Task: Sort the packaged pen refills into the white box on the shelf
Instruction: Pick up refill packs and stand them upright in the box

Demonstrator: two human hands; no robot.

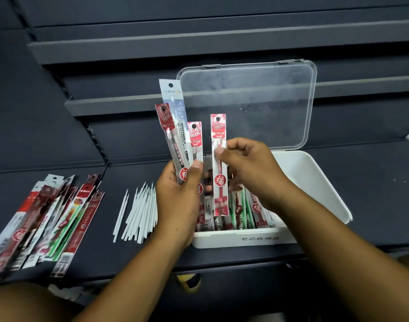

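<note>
The white box (312, 182) sits on the dark shelf with its clear lid (249, 101) standing open behind it. Several packaged refills (239, 212) lie inside, towards its left half. My left hand (178, 201) grips a fan of three packaged refills (175, 135) upright, just left of the box. My right hand (249, 166) pinches a single red-and-white refill pack (219, 182), held vertical over the box's contents.
A spread pile of packaged refills (43, 224) lies on the shelf at the left. Several loose white refill tubes (140, 212) lie between that pile and the box. Empty dark shelf tiers (152, 47) rise behind. The shelf's front edge (129, 273) runs below.
</note>
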